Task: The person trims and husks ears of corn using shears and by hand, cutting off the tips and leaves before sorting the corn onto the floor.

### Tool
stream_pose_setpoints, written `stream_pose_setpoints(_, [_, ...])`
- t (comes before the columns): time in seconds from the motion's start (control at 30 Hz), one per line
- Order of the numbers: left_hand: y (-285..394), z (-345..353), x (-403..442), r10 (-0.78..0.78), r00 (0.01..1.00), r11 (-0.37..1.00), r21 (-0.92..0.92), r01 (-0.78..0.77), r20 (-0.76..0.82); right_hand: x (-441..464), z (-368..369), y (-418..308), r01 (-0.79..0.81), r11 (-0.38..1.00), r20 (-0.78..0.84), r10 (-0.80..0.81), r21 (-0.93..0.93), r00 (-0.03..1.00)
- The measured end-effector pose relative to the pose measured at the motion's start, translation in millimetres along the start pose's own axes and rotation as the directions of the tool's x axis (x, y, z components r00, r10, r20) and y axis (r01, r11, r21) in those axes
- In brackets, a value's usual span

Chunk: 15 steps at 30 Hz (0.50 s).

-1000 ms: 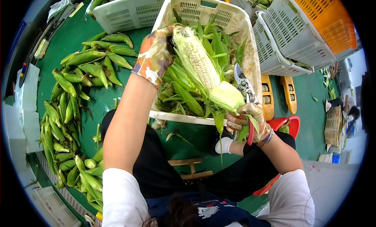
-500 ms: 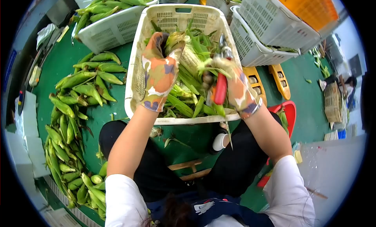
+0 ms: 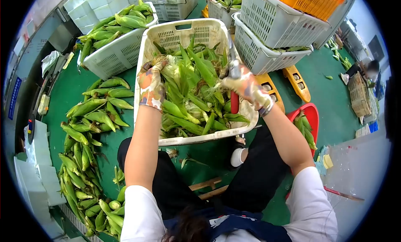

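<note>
My left hand (image 3: pixel 151 84), in a camouflage glove, is closed at the left side of the white crate (image 3: pixel 196 138), its fingers round the silky end of a corn cob (image 3: pixel 170 71) that is largely hidden. My right hand (image 3: pixel 247 86), gloved too and somewhat blurred, grips the pruning shears (image 3: pixel 234 102) over the crate's right side; one red handle hangs below the fingers and the metal blades point up. Between and below both hands, green husks (image 3: pixel 190 110) and loose silk fill the crate.
Unhusked corn (image 3: pixel 77 158) lies piled on the green floor at left. Full crates (image 3: pixel 117 54) stand behind, with stacked crates (image 3: pixel 273 37) at back right. A red container (image 3: pixel 314 121) is beside my right knee. Another person (image 3: pixel 369 67) is at far right.
The peeled cob, earlier raised and bare in my left hand, is now lower and mostly hidden at the crate's left. My right hand has moved up with the shears, away from the cob.
</note>
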<state>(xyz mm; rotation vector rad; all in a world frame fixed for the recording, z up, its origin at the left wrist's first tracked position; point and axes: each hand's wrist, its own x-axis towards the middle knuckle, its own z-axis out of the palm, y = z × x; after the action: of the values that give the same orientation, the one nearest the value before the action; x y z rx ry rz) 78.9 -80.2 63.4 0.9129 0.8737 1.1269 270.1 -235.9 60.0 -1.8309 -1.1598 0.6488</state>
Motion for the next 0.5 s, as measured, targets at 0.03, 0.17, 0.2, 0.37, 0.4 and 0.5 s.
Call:
stream_pose_setpoints(0.03, [3, 0, 1, -0.027, 1.000, 0.999, -0.035, 0.027, 0.004, -1, 5, 0, -0.005, 0.990, 0.033, 0.010, -0.141, 0.999])
stream_pose_setpoints(0.17, [10, 4, -4, -0.057, 0.996, 0.991, -0.114, 0.065, 0.071, -5, 48, -5, 0.173, 0.964, 0.035, -0.169, -0.200, 0.985])
stream_pose_setpoints(0.2, [9, 10, -10, -0.061, 0.992, 0.987, -0.142, 0.077, 0.115, -3, 62, -2, 0.294, 0.941, -0.021, -0.301, -0.165, 0.953])
stream_pose_setpoints(0.37, [29, 13, -21, 0.013, 0.987, 0.967, -0.253, 0.029, 0.163, 6, 64, -35, 0.346, 0.925, -0.001, -0.351, -0.158, 0.936])
stream_pose_setpoints(0.4, [36, 10, -17, 0.101, 0.986, 0.961, -0.271, -0.063, 0.130, 2, 60, -45, 0.215, 0.976, 0.006, -0.215, -0.028, 0.977])
stream_pose_setpoints(0.5, [60, -12, -10, 0.339, 0.936, 0.918, -0.254, -0.305, 0.099, 8, 71, -45, 0.140, 0.753, -0.073, -0.121, 0.643, 0.990])
